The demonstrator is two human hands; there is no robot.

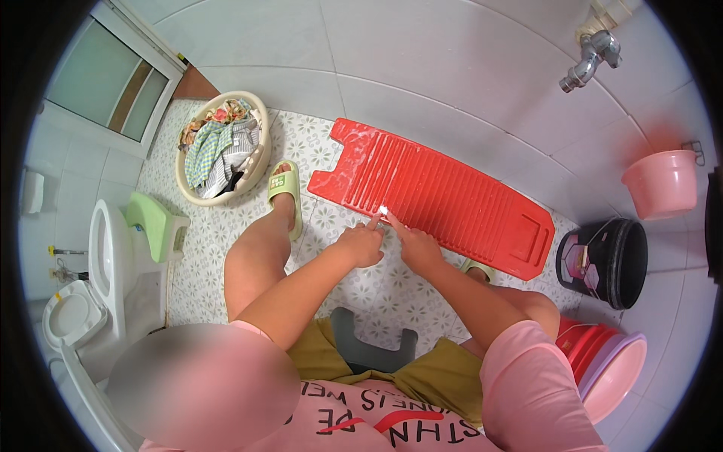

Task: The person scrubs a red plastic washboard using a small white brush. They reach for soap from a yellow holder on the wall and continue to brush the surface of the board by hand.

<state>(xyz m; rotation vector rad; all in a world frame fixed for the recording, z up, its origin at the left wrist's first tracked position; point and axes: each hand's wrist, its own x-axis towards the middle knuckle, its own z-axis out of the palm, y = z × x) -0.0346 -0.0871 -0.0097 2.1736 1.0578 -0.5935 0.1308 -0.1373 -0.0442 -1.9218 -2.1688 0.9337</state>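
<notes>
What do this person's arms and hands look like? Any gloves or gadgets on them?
Both the left hand and right hand are bare, with no gloves. The forearms are uncovered, with no cables or wristbands showing. The right sleeve is short, loose and plain pink; the left sleeve, mostly blurred, shows a pink edge.

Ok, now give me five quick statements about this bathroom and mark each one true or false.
1. The red washboard has ridges across it. True.
2. Both hands are inside the black bucket. False: the left hand and right hand are at the red washboard's near edge.
3. The beige basket holds clothes. True.
4. The small pink bucket stands on the floor. False: it hangs on the wall.
5. The black bucket is on the left of the picture. False: it is on the right, beyond the washboard's end.
</notes>
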